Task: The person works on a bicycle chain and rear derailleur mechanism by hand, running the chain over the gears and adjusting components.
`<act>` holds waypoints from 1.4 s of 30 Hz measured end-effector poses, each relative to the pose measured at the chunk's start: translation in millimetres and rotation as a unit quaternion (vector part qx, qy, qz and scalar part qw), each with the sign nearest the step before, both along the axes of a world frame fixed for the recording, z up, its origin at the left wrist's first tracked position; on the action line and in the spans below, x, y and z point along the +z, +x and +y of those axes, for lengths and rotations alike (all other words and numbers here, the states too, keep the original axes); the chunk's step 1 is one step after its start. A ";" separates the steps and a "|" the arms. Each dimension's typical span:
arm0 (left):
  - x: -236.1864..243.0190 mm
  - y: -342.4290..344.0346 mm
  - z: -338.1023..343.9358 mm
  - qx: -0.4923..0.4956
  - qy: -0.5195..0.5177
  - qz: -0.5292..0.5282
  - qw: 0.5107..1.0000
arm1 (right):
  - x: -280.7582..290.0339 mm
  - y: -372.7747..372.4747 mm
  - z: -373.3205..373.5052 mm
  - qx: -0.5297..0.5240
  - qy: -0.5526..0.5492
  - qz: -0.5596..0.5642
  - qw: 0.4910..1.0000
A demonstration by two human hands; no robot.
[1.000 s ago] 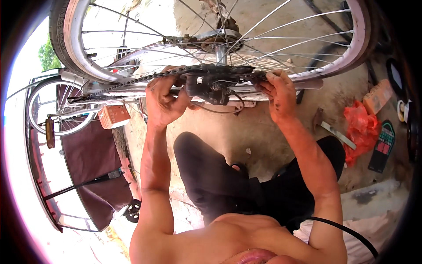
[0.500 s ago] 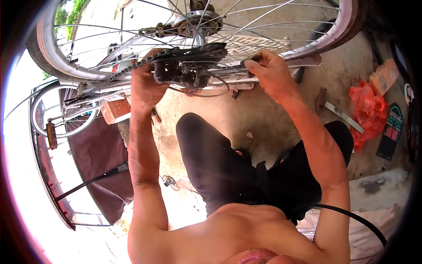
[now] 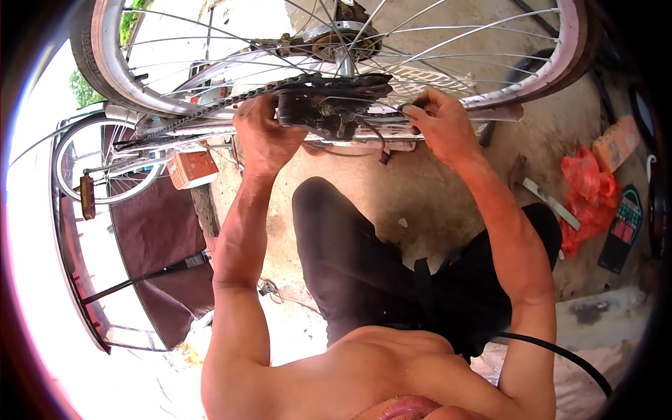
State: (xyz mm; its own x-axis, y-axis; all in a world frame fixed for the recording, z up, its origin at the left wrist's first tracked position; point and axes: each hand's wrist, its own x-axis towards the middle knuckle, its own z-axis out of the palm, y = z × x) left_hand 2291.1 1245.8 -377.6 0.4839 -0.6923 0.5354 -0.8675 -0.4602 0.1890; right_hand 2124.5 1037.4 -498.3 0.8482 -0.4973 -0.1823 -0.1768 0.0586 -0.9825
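A bicycle wheel (image 3: 553, 59) with thin metal spokes fills the top of the view. Below its hub (image 3: 343, 43) sits a black rear derailleur (image 3: 329, 115), blurred, with the chain (image 3: 203, 113) running off to the left. My left hand (image 3: 269, 136) is closed on the derailleur's left end, its fingertips partly hidden behind it. To the right of the derailleur, my right hand (image 3: 444, 129) pinches a small dark piece beside the frame tube; I cannot make out what it is. A loop of cable (image 3: 343, 153) hangs under the derailleur.
A brick (image 3: 192, 170) lies left, near a pedal (image 3: 87, 196). On the right floor are a hammer (image 3: 549, 201), a red plastic bag (image 3: 588, 192), another brick (image 3: 616, 143) and a dark sandal-shaped item (image 3: 621, 227). A black hose or cable (image 3: 570, 350) curves at lower right.
The wheel, derailleur and both hands sit slightly further right and lower in the view. My left hand still grips the derailleur, and my right hand keeps its pinch.
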 end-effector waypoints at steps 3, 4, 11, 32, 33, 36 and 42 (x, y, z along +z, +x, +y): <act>4.5 2.4 0.3 -0.020 0.013 0.005 1.000 | -5.6 1.0 -0.8 0.004 -0.008 -0.007 1.000; 5.4 2.7 -0.1 -0.032 0.022 0.002 0.999 | -6.5 2.1 -0.4 0.000 -0.014 -0.018 1.000; 14.9 -5.8 -5.7 -0.020 0.010 0.029 0.999 | 25.8 -1.6 -0.4 0.033 -0.130 -0.011 0.991; 29.8 0.2 -1.1 0.013 0.090 0.331 0.939 | 166.2 -35.7 8.8 0.059 -0.298 -0.101 0.947; 29.2 0.2 -3.2 0.004 0.087 0.303 0.949 | 167.0 -29.4 12.2 0.059 -0.302 -0.098 0.947; 29.7 -3.1 -7.2 0.000 0.076 0.316 0.946 | 156.2 1.4 16.0 -0.014 -0.384 -0.208 0.899; 31.7 -1.4 -4.5 -0.066 0.042 0.273 0.959 | 148.4 21.7 26.9 -0.016 -0.417 -0.222 0.881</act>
State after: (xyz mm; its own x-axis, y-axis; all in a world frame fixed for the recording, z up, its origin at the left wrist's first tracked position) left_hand 2289.7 1241.3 -345.9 0.5822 -0.7956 0.1675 -0.7014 -0.3872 0.5984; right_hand 2146.2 1064.3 -349.9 0.7271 -0.3257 0.6044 0.2257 -0.7180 -0.6584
